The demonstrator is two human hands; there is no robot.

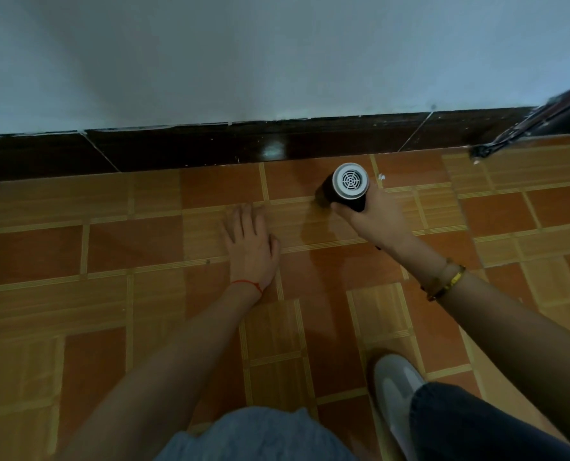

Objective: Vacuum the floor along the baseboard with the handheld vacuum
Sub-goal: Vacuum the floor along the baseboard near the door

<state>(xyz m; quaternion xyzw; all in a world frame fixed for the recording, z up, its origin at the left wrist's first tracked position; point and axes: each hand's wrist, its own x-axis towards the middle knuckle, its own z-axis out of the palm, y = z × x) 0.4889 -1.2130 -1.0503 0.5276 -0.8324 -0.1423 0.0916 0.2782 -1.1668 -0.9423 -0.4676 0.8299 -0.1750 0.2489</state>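
The right hand (372, 216) wraps the handheld vacuum (347, 186) mid-barrel, at two o'clock from the flat, fingers-spread left hand (250, 242). It looks light, rigid and smooth — one-handed work, gripped around the body.

A home room: patterned orange tile floor (164, 247), dark glossy baseboard (210, 148), plain painted wall (243, 54).

The floor (144, 247) is laid in orange-brown and tan tiles with pale striped grout bands, meeting a dark glossy baseboard (210, 148) at the far edge; the left hand (250, 244) lies flat on it, palm down, fingers spread; a grey shoe (398, 387) stands on it nearer the camera; a small white scrap (381, 177) lies near the baseboard.
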